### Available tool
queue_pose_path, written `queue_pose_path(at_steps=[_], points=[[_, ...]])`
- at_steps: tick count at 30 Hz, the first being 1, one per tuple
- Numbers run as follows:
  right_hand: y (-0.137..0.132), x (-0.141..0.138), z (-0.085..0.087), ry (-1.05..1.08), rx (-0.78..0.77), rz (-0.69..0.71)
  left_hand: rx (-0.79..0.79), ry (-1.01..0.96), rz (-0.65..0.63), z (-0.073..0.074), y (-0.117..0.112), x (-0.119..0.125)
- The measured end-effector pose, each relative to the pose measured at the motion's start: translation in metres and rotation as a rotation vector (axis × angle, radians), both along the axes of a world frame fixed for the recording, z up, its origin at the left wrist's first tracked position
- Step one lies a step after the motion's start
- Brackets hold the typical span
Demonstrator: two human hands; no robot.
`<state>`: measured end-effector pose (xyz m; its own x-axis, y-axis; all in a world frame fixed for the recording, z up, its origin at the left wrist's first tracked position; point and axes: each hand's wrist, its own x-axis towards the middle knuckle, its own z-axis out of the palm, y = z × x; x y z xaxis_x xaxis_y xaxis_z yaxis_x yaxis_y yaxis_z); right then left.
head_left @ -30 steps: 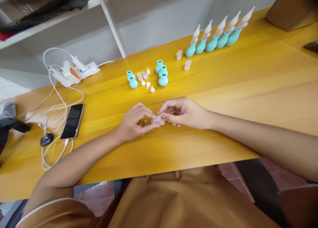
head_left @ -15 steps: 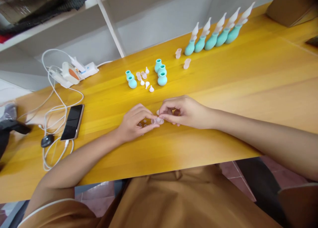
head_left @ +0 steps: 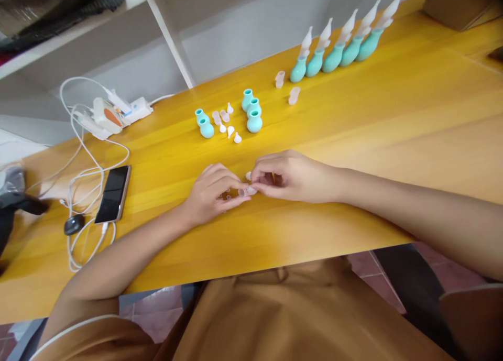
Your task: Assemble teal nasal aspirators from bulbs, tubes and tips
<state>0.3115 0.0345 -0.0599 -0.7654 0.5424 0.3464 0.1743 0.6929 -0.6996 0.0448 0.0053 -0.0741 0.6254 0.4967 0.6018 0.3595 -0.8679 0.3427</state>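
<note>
A small clear plastic connector (head_left: pixel 242 192) is pinched between the thumb and fingers of my left hand (head_left: pixel 210 193), low over the table. From the other side, the closed thumb and forefinger of my right hand (head_left: pixel 293 175) meet the connector's right end. Whether those fingertips also hold a separate small part is hidden. Just behind the fingertips lies a little white nozzle (head_left: pixel 248 176). Several tiny clear rings (head_left: pixel 228 197) rest on the table under my left hand, partly covered by it.
Farther back stand open teal bulbs (head_left: pixel 254 122), with loose white nozzles (head_left: pixel 238 138) and clear connectors (head_left: pixel 216 118) between them. Several assembled teal bulb aspirators (head_left: pixel 297 70) line the back right. A phone (head_left: pixel 112 194), cables and a power strip (head_left: pixel 135 111) occupy the left.
The view has shifted slightly. My right fingers have curled in more, and the thumb and forefinger cover more of the connector's right end. My left hand keeps its pinch on the connector.
</note>
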Motion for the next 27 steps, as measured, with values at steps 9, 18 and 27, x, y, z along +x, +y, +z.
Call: queue_pose_path(at_steps=[9,18,27], points=[[-0.002,-0.004,-0.004,0.036,-0.261,-0.054,-0.040,-0.019,0.000,0.000,0.001,0.000],[-0.001,-0.010,-0.009,0.153,-0.751,-0.074,-0.224,-0.130,-0.018,0.004,0.003,-0.003],[-0.007,-0.014,-0.005,0.286,-0.769,-0.071,-0.284,-0.204,0.019,0.002,0.005,-0.004]])
